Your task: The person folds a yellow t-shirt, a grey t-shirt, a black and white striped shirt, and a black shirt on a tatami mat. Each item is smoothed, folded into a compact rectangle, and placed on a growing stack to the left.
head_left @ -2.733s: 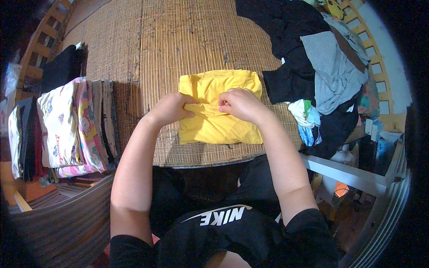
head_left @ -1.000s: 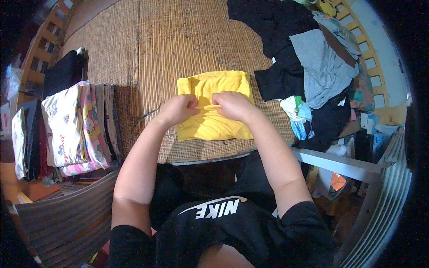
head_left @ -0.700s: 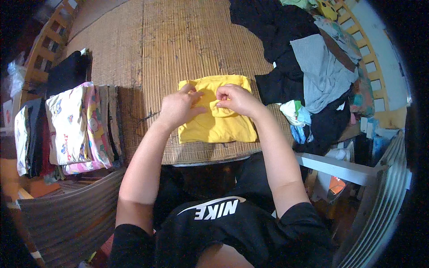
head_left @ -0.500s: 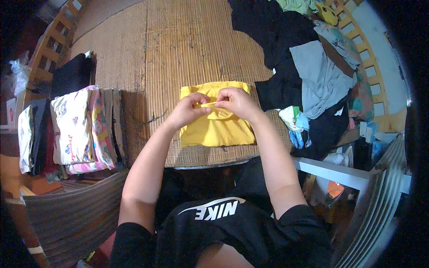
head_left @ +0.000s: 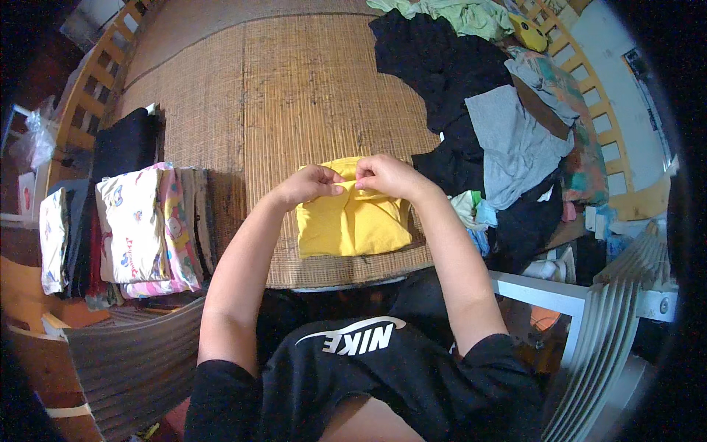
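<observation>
You are holding a yellow cloth (head_left: 353, 232) with both hands, and it is lying folded on the woven mat (head_left: 324, 81), near the front edge, just before your body. Your left hand (head_left: 313, 186) is being at the upper left part of the cloth; its thumb and forefinger are pinching a fold there, and the other fingers are curling inward. Your right hand (head_left: 384, 177) is staying close beside it, with a small gap between; its thumb and forefinger are pinching the same fold, while I cannot tell exactly how its other fingers are bending. The lower part of the cloth is lying rather flat toward you, showing some creases.

On your left, a row of folded clothes (head_left: 134, 225) is standing at the mat's edge, and a black folded garment (head_left: 125, 144) is lying behind it. On your right, a grey garment (head_left: 508, 140) is lying loosely over black clothes (head_left: 423, 66). Farther away, a pale green cloth (head_left: 475, 18) is lying beside these.
</observation>
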The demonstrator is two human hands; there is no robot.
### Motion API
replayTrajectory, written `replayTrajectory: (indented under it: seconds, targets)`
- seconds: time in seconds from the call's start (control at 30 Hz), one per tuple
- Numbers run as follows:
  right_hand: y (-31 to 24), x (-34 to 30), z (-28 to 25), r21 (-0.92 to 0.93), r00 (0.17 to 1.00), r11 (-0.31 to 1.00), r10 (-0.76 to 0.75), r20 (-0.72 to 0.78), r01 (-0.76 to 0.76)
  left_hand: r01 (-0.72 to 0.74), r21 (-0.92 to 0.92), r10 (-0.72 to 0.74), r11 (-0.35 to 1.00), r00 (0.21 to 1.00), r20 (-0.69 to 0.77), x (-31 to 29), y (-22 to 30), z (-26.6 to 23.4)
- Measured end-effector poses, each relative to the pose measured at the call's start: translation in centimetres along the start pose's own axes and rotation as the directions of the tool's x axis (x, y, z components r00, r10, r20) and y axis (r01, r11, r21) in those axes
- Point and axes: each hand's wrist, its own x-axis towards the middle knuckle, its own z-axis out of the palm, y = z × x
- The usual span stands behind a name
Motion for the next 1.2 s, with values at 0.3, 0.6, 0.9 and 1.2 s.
replayTrajectory:
  seconds: [0.3,0.6,0.9,1.2]
  targets:
    - [2.9,3.2,-1.0,0.122,0.993,0.989,-0.089,0.084,0.078,-0.097,0.198,0.154,0.975,0.941,-0.3,1.0,0.2,-0.4]
    - [6.3,2.3,-3.2,-0.383,0.989,0.912,0.146,-0.027,-0.145,0.197,0.658,-0.14,0.727,0.98,-0.139,-0.3,0.8,-4.8]
    - [8.2,2.6,-3.7,-0.492,0.957,0.828,0.288,-0.042,-0.271,0.065,0.328,-0.069,0.942,0.998,0.0,-0.1,-3.9,-8.7]
    - [0.0,0.3,4.2,-0.488,0.955,0.84,0.11,-0.276,-0.238,-0.022,-0.086,0.004,0.996,0.98,-0.2,1.2,-4.4,-7.7]
